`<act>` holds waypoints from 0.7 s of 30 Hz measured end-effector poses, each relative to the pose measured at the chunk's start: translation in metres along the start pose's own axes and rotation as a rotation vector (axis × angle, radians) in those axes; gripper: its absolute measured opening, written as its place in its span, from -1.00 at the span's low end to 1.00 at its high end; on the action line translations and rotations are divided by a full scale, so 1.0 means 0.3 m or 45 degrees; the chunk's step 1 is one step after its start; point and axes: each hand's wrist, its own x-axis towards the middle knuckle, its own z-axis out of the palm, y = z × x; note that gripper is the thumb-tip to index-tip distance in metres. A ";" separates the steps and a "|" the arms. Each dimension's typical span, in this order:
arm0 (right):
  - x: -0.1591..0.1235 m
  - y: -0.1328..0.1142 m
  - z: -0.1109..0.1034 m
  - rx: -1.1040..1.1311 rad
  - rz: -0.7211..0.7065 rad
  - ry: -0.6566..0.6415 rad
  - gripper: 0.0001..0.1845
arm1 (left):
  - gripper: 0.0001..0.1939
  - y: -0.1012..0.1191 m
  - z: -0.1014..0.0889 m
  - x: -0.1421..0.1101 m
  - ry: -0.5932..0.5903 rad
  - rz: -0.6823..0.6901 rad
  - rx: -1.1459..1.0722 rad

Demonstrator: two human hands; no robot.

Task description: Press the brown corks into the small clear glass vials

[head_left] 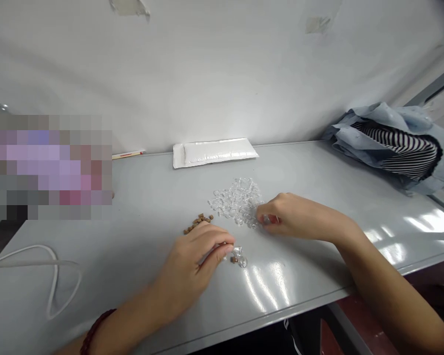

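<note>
Many small clear plastic pieces (237, 199) lie in a loose heap on the grey table. My right hand (286, 214) is at the heap's right edge, its fingers curled and closed around a small clear plastic piece (267, 219). Nearer to me, my left hand (198, 254) has thumb and forefinger pinched together; what sits between the tips is too small to make out. Just beside those fingertips are a few clear pieces (243, 262) with a brown bit (234, 259) among them. Small brown chunks (200, 220) form a little pile behind my left hand, which partly hides it.
A white padded packet (216, 152) lies by the wall. At the right rests a light blue cloth bag (385, 143) with a striped lining. A pencil (128, 155) and a white cable (54, 281) are on the left, near a blurred patch. The table (318, 276) ends close to me.
</note>
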 end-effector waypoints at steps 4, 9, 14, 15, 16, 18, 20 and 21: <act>0.000 -0.005 0.000 0.034 -0.066 -0.050 -0.86 | -0.85 0.005 -0.008 0.004 -0.002 -0.278 -0.091; 0.003 -0.040 -0.019 0.319 -0.304 0.005 -0.81 | -0.89 0.010 -0.009 0.007 -0.015 -0.381 -0.265; 0.003 -0.095 -0.003 0.660 -0.395 0.160 -0.83 | -0.95 0.005 0.001 0.007 0.036 -0.336 -0.285; 0.005 -0.104 0.005 0.734 -0.389 0.153 -0.83 | -0.95 0.003 0.004 0.005 0.058 -0.302 -0.257; 0.007 -0.113 0.014 0.811 -0.379 0.129 -0.82 | -0.95 0.001 0.007 0.002 0.081 -0.262 -0.226; 0.013 -0.126 0.032 0.968 -0.355 0.054 -0.83 | -0.94 -0.005 0.012 -0.004 0.120 -0.178 -0.167; 0.019 -0.135 0.049 1.099 -0.340 -0.012 -0.86 | -0.92 -0.011 0.015 -0.010 0.143 -0.111 -0.125; 0.022 -0.138 0.057 1.145 -0.334 -0.032 -0.87 | -0.91 -0.013 0.015 -0.012 0.153 -0.085 -0.105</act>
